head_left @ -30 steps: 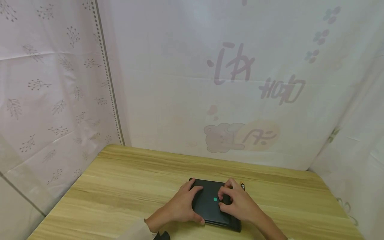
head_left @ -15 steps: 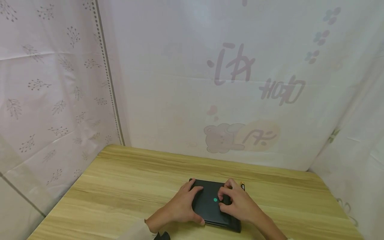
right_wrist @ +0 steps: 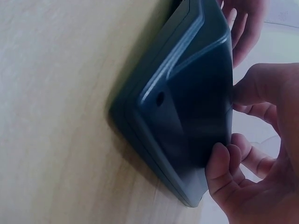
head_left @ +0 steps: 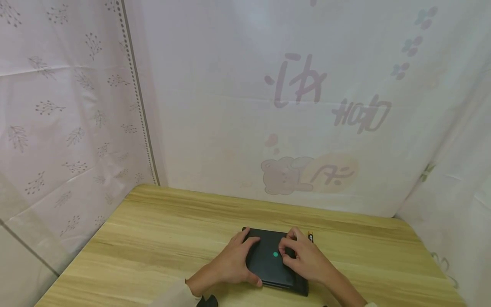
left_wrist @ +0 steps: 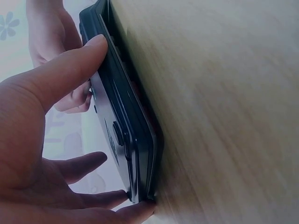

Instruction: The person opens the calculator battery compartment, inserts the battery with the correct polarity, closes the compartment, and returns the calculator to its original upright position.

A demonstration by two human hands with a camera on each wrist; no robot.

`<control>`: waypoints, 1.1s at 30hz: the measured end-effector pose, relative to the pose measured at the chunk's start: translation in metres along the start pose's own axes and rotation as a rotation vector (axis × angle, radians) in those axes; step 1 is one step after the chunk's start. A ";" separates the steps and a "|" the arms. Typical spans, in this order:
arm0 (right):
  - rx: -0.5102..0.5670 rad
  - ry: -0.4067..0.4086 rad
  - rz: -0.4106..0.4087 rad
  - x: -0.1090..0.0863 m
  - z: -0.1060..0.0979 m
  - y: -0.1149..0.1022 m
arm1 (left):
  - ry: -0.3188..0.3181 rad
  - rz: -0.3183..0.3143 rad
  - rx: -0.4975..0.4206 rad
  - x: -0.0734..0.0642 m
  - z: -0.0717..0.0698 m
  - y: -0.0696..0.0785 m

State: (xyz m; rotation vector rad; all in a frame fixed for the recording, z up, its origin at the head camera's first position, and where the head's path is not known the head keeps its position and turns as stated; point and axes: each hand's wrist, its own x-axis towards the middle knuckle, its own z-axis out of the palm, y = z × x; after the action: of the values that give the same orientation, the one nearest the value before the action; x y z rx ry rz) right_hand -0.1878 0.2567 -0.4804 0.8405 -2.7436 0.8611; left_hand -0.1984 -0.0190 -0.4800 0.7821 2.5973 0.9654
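Head view: the left hand grips the black device by opposite edges; whether the right hand pinches it, I cannot tell. Steady left-side bracing should limit sliding.

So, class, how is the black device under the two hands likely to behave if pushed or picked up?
The black device looks stiff: its straight edges show no bend where the left hand grips it. Broad and flat, it would probably slide on the table rather than roll. Its smooth, shiny surface may be somewhat slippery.
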 end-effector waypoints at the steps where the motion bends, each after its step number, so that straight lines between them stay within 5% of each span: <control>1: 0.000 0.001 -0.001 0.000 0.000 0.000 | -0.001 -0.001 -0.001 0.000 0.000 0.000; 13: 0.053 0.005 0.027 -0.001 -0.002 -0.002 | -0.007 -0.014 -0.013 -0.001 0.000 0.001; 33: 0.251 -0.102 0.045 -0.016 -0.012 0.007 | 0.012 -0.004 -0.010 -0.003 0.000 0.000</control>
State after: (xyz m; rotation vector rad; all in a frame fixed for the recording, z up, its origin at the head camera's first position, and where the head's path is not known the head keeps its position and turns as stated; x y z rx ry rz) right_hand -0.1785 0.2752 -0.4786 0.8890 -2.7889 1.2244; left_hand -0.1958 -0.0202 -0.4798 0.7709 2.6008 0.9841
